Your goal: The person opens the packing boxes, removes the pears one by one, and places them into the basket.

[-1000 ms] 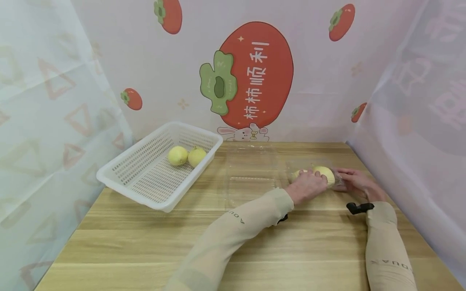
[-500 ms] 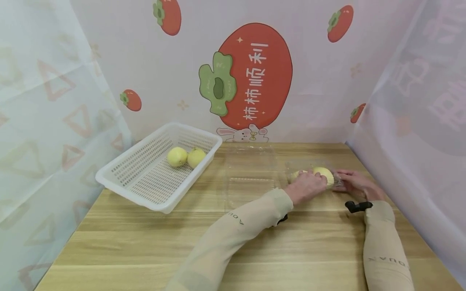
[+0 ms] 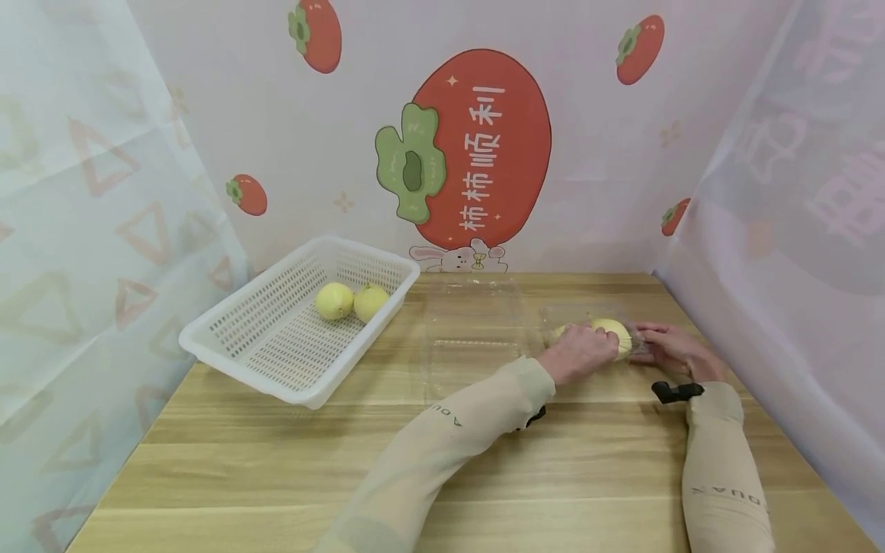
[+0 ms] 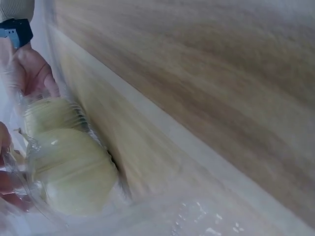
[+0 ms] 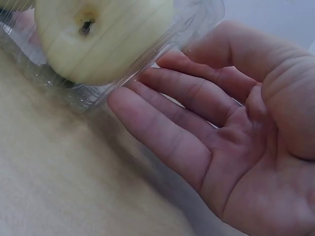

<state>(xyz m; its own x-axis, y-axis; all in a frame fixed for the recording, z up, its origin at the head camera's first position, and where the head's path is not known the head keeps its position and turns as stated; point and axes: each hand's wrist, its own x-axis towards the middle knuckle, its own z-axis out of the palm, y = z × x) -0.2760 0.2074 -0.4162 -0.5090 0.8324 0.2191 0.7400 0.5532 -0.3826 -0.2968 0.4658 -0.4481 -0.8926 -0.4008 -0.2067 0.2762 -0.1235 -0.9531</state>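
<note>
Yellow pears (image 5: pixel 103 34) lie in a clear plastic fruit box (image 4: pixel 106 142) at the right of the wooden table. My left hand (image 3: pixel 582 353) grips the box's near-left part, and its curled fingers show at the edge of the left wrist view. At the right end is my right hand (image 3: pixel 677 349). Its nearly straight fingers (image 5: pixel 167 132) touch the box wall, with the thumb near the rim. Left of this box, a second clear plastic box (image 3: pixel 477 330) lies spread on the table. The left hand hides part of the pears and lid in the head view.
A white mesh basket (image 3: pixel 276 326) stands at the back left with two yellow pears (image 3: pixel 335 300) in it. A printed cloth wall (image 3: pixel 588 223) rises behind the table (image 3: pixel 484 476), and further cloth walls flank it on both sides.
The head view has shifted slightly. Both hands stay at the fruit box with almost the same hold. The pears in the basket have not moved.
</note>
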